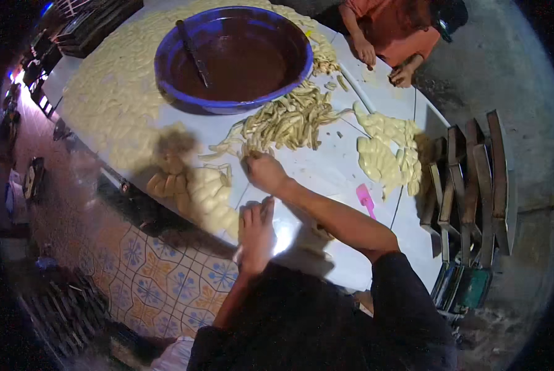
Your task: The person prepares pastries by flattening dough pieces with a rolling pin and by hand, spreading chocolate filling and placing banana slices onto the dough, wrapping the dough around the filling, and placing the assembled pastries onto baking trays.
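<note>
My right hand (pixel 266 173) reaches across the white table with its fingers curled closed at the near edge of a heap of yellowish-brown strips (pixel 292 120). What the fingers pinch is hidden beneath them. Close by on the left, my left hand (pixel 256 232) rests near the table's front edge, fingers stretched out and nothing visible in them. Pale yellow, soft-looking flattened pieces (pixel 212 195) lie beside it. Behind the heap stands a large blue basin (pixel 221 106) of dark brown, smooth filling (pixel 246 65), a dark long-handled spatula (pixel 193 54) leaning in it.
Pale pieces (pixel 113 111) cover the table's left side; another patch (pixel 385 154) lies right. A pink scraper (pixel 365 198) rests on the white tabletop (pixel 314 179). Stacked trays (pixel 472 185) stand at the right edge. Across the table, a person in orange (pixel 391 31) works with both hands.
</note>
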Motion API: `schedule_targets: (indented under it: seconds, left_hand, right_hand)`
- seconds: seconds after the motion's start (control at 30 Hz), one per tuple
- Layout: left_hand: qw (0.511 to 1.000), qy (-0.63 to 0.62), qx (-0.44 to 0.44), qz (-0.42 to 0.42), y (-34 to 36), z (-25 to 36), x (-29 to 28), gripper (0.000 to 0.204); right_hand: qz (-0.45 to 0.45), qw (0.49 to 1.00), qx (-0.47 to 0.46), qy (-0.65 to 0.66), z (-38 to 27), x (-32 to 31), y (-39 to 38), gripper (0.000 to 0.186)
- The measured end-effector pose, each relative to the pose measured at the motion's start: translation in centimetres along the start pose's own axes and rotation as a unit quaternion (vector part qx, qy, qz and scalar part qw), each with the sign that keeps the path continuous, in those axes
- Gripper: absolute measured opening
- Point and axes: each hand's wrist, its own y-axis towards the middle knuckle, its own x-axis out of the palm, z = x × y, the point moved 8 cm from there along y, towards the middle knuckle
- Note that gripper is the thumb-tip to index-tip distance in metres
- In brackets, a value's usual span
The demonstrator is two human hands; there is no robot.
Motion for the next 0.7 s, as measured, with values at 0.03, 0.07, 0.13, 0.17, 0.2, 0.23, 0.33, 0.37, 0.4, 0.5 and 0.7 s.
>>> schedule_targets:
  seconds: [0.03,0.07,0.13,0.17,0.2,0.23,0.33,0.37,0.4,0.5,0.7]
  left_hand:
    - [1.0,0.009,0.006,0.001,0.4,0.5,-0.3,0.06]
    - [1.0,0.005,0.014,-0.008,0.6,0.8,0.0,0.06]
    - [1.0,0.009,0.015,-0.009,0.3,0.5,-0.1,0.06]
    - [1.0,0.01,0.018,-0.005,0.4,0.5,0.0,0.06]
    - [0.999,-0.025,0.002,-0.039,0.6,0.4,0.1,0.06]
    - [0.999,-0.026,0.004,-0.044,0.5,0.5,-0.3,0.06]
    - [0.995,-0.095,0.004,-0.004,0.4,0.7,-1.2,0.056]
    - [0.995,-0.097,0.009,-0.008,0.4,1.0,-1.2,0.056]
    - [0.995,-0.1,0.006,0.009,0.5,1.1,-1.7,0.054]
    - [0.986,-0.149,0.045,0.053,1.6,3.6,-2.4,0.046]
    - [0.958,-0.215,0.178,-0.063,3.4,9.0,3.2,0.038]
  right_hand:
    - [0.052,0.999,-0.006,0.004,0.2,-0.6,-0.2,0.017]
    - [0.019,1.0,0.001,0.007,1.1,-0.2,-0.4,0.018]
    - [-0.016,1.0,0.003,0.015,0.9,-1.1,-0.3,0.02]
    - [-0.024,0.998,0.015,0.063,1.7,-1.9,-0.7,0.02]
    - [-0.032,0.993,0.027,0.114,2.5,-2.7,-1.3,0.021]
    - [-0.056,0.979,0.061,0.184,3.8,-3.3,-2.5,0.02]
    - [-0.063,0.943,0.083,0.317,7.2,-7.4,-9.9,0.02]
    - [-0.075,0.94,0.105,0.317,8.6,-7.9,-12.8,0.02]
    - [-0.083,0.94,0.109,0.312,10.0,-8.1,-15.7,0.02]
    - [-0.065,0.944,0.189,0.262,12.2,-8.5,-23.3,0.022]
    - [0.104,0.922,0.213,0.305,8.7,-7.6,-26.1,0.034]
